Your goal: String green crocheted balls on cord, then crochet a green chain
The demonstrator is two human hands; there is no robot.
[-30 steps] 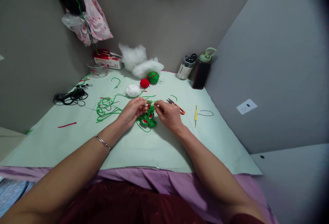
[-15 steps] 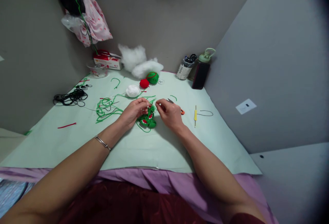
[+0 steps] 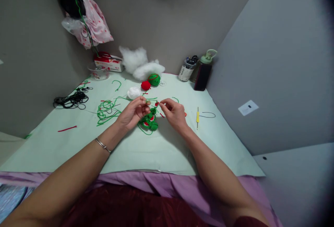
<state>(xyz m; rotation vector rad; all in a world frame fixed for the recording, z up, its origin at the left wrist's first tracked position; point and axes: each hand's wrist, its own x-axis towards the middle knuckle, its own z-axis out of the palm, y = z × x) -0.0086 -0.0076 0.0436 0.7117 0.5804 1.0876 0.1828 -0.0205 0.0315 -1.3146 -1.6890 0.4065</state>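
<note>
My left hand [image 3: 133, 113] is closed in a pinch on a strand of green yarn [image 3: 148, 101], thumb against forefinger. Opposite it, my right hand [image 3: 173, 113] pinches the edge of a small red-and-green crocheted piece [image 3: 157, 104]; its exact shape is too small to tell. Below and between the hands lies a bunch of green crochet work [image 3: 153, 126] with red, white-edged patches, on the pale table cover [image 3: 125, 157]. Scissors lie behind my right hand, which hides all but a bit of their orange handle [image 3: 185, 114].
Loose green yarn [image 3: 105, 112] and a black cord bundle [image 3: 71, 100] lie left. White [image 3: 133, 93], red [image 3: 145, 85] and green [image 3: 153, 79] yarn balls sit ahead, before white stuffing [image 3: 134, 59]. A yellow-handled crochet hook [image 3: 197, 116] lies right; a bottle [image 3: 206, 63] stands behind.
My hands have drawn slightly apart. The small red-and-green piece now shows raised at my right fingertips, and my right hand covers more of the scissors. The view has shifted slightly.
</note>
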